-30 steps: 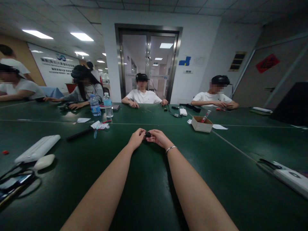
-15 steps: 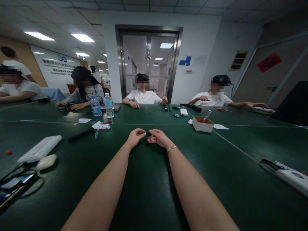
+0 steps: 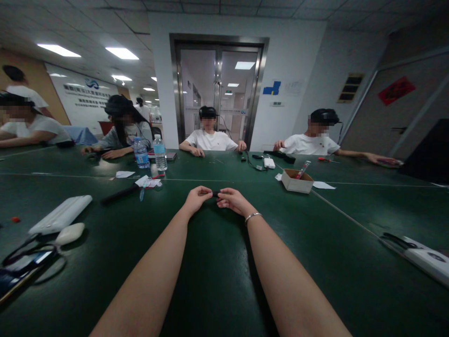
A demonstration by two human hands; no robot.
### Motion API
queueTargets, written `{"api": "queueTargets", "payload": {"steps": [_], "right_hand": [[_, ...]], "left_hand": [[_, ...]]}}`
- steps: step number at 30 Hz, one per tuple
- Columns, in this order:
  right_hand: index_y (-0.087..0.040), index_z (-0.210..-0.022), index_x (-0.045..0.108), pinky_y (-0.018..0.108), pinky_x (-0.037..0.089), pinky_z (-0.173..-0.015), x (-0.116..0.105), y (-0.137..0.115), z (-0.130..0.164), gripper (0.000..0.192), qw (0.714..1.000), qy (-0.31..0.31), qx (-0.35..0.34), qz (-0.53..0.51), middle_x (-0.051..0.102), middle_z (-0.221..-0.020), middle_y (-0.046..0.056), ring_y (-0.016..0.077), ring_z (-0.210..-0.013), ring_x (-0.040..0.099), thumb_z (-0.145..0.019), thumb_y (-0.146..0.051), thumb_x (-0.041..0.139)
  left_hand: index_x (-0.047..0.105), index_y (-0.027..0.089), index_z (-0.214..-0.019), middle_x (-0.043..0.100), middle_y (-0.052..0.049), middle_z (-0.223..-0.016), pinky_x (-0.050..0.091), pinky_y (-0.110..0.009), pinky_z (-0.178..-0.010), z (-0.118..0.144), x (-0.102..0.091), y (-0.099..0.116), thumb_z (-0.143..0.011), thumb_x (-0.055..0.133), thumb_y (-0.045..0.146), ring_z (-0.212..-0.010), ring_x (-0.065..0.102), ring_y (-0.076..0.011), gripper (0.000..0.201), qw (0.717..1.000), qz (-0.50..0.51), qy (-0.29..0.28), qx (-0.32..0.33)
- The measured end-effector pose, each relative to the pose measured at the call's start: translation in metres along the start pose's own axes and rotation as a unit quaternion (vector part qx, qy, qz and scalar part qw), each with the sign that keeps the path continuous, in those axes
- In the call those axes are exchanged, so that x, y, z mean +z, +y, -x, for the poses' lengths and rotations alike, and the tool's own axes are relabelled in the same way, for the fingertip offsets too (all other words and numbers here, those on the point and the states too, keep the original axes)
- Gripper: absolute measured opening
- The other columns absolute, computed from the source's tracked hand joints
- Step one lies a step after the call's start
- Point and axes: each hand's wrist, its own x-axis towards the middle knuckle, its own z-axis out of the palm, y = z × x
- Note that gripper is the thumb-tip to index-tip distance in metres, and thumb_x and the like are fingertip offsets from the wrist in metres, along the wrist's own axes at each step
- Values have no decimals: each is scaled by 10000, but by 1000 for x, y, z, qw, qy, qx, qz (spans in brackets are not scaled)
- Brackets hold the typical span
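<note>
Between my two hands is a small black object (image 3: 215, 194), too small and too covered by fingers to name its kind. My left hand (image 3: 197, 200) pinches its left end with thumb and fingers. On the other side, my right hand (image 3: 235, 201) grips the right end, its lower fingers curled underneath; a silver bracelet (image 3: 253, 216) circles that wrist. Both hands are low over the green table (image 3: 213, 262), in front of me.
To the left are a white power bank (image 3: 61, 214), a cream rounded case (image 3: 70, 233), a phone (image 3: 26, 271) with cables, and two water bottles (image 3: 160, 154). An open box (image 3: 297, 181) stands right of centre. A white device (image 3: 428, 262) lies far right. Several people sit opposite.
My hands keep their hold on the black object, nearly still. The view has shifted slightly. Across the table at right, a person's hand has moved left and no longer shows the thin item.
</note>
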Motion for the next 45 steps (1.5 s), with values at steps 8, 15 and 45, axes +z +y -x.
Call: {"api": "queueTargets", "payload": {"steps": [8, 15, 45], "right_hand": [[-126, -887, 489, 199, 531, -450, -7, -6, 3, 178, 995, -30, 46, 81, 636, -574, 44, 127, -463, 610, -867, -256, 609], [-114, -810, 528, 106, 317, -278, -12, -9, 6, 300, 986, -58, 77, 134, 614, -568, 36, 60, -362, 491, -905, -398, 517], [-155, -932, 502, 105, 273, -277, -15, -5, 2, 303, 984, -57, 49, 161, 610, -591, -9, 46, -353, 445, -828, -411, 629]], "left_hand": [[640, 136, -788, 679, -78, -848, 446, -399, -886, 2, 1, 5, -579, 771, 318, -821, 625, -194, 307, 999, 4, -33, 4], [646, 136, -798, 677, -76, -851, 445, -392, -880, 4, 1, 9, -588, 764, 313, -826, 621, -195, 299, 999, -8, -43, 7], [638, 143, -806, 674, -71, -859, 451, -374, -866, 0, 0, 1, -587, 765, 307, -839, 618, -190, 302, 999, 7, -34, -7]]}}
